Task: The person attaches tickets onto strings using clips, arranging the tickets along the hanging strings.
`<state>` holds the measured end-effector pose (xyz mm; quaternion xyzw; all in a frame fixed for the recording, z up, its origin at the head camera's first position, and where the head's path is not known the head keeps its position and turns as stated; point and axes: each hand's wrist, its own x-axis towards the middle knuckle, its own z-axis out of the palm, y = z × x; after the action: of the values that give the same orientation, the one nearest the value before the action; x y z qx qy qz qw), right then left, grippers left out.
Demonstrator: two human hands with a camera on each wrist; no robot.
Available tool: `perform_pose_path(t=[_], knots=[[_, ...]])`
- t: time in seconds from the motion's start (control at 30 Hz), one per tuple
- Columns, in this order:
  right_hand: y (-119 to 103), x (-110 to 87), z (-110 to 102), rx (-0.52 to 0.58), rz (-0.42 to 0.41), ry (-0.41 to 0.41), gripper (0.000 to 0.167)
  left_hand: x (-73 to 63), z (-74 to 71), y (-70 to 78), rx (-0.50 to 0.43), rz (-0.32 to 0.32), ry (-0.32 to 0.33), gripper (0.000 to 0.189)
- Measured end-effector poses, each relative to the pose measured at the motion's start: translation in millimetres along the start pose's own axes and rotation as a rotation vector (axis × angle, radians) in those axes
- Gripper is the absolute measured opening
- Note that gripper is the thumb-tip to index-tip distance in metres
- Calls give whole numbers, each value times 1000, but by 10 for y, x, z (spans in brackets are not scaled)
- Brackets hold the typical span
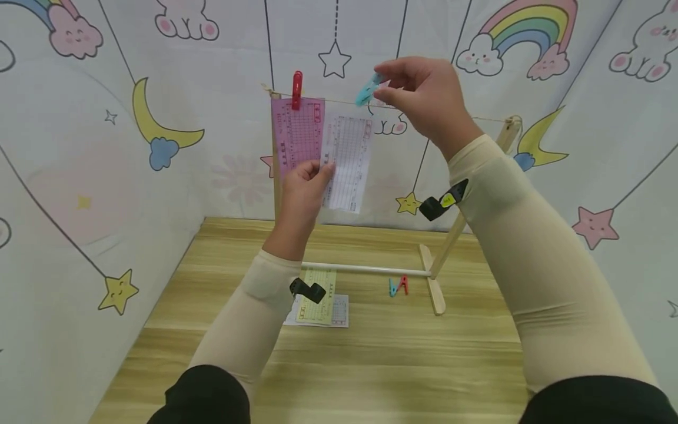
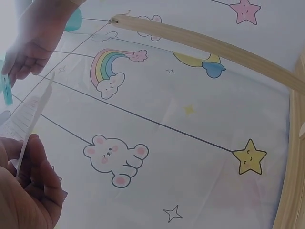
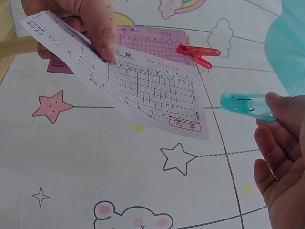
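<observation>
The white slip (image 1: 351,159) is positioned just beside the pink slip (image 1: 304,126), near the string (image 1: 339,102); contact with the string cannot be confirmed. The left hand (image 1: 299,191) pinches its left edge. The right hand (image 1: 426,94), apart from the left, pinches a blue clothespin (image 1: 366,92) near the slip's upper right corner. A red clothespin (image 1: 297,89) secures the pink slip to the string.
</observation>
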<state>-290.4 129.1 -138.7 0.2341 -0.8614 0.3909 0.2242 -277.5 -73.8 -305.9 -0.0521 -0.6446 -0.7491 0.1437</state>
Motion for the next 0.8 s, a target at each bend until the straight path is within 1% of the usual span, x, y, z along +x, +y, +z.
perform_pose_path(t=[0.2, 0.3, 0.5, 0.67, 0.8], knots=[[-67, 160, 42, 10, 14, -47, 32, 39, 3, 36, -61, -15, 24, 24], [-84, 209, 64, -3, 16, -55, 28, 63, 3, 32, -78, -8, 25, 23], [-115, 293, 121, -19, 35, -65, 23, 89, -12, 18, -88, 28, 17, 22], [-144, 333, 168, -17, 57, -86, 20, 101, -22, 31, -91, 31, 25, 22], [-138, 366, 192, -17, 64, -98, 18, 110, -12, 50, -79, 28, 48, 22]])
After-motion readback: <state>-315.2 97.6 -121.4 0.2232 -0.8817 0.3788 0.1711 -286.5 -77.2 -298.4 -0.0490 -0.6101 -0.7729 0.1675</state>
